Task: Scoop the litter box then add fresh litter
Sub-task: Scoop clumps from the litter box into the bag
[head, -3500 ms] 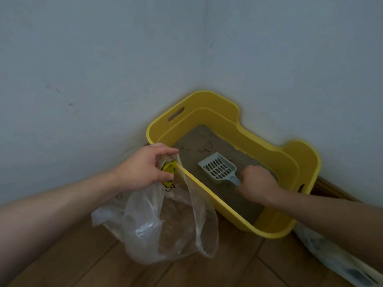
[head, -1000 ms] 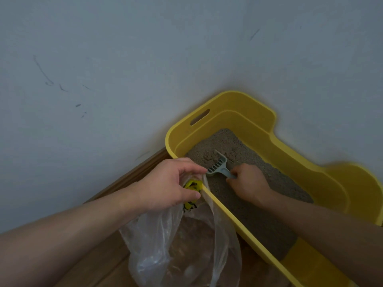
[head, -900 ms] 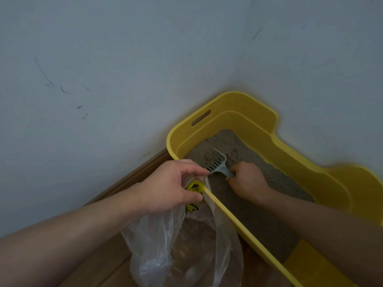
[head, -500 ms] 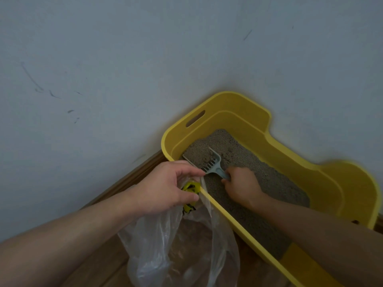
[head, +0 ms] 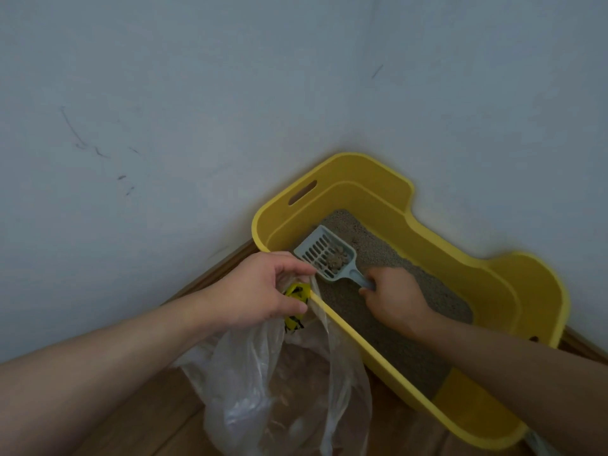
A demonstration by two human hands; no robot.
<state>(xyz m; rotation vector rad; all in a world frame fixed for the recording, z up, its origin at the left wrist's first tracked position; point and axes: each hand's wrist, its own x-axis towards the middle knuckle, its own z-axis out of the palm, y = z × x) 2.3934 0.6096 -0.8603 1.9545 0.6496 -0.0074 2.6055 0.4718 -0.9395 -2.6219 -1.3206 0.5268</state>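
a bright yellow litter box (head: 526,291) holds grey-beige litter (head: 388,311); a pale blue slotted scoop (head: 324,253) carries brownish clumps (head: 337,258). a clear plastic bag (head: 279,390) bears a yellow-and-black print (head: 294,307). off-white wall (head: 197,93) with dark scuffs, brown wood floor (head: 158,419).

One litter box (head: 533,291), one scoop (head: 324,255), one plastic bag (head: 263,383), two hands.

Left hand (head: 260,291): knuckles up, fingers and thumb curled, pinching the bag (head: 279,390) at its rim. Right hand (head: 394,299): fisted round the scoop (head: 325,255) handle, back up. Both forearms bare, converging from the lower corners.
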